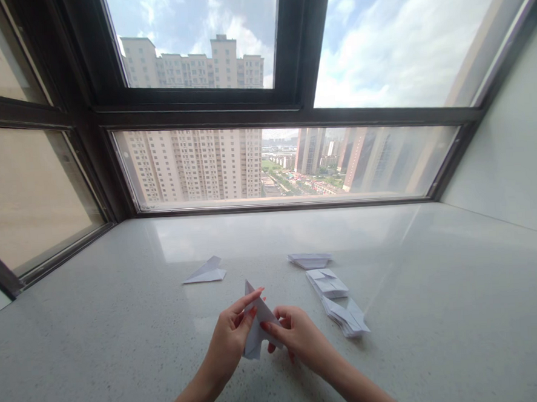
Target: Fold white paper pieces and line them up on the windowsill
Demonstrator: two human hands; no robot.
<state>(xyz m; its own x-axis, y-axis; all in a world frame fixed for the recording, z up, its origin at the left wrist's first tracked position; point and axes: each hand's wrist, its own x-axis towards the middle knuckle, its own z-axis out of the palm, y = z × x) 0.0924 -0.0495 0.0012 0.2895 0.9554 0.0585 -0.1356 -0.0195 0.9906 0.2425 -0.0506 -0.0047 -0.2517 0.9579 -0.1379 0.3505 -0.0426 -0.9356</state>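
A white folded paper [258,330] with a pointed tip facing up and away is held between both hands above the sill. My left hand [231,329] pinches it from the left, with thumb and fingers near its upper part. My right hand [297,334] grips its right side, the thumb on top and the other fingers curled beneath and partly hidden. A folded paper plane [207,271] lies on the sill beyond my left hand. To the right are a flat folded paper [309,260], another folded piece [328,282] and a layered folded stack [346,316].
The speckled white sill [122,331] spreads out under the hands. Dark window frames [263,117] rise at the back and left, with tall buildings outside. A pale wall [510,137] stands at the right.
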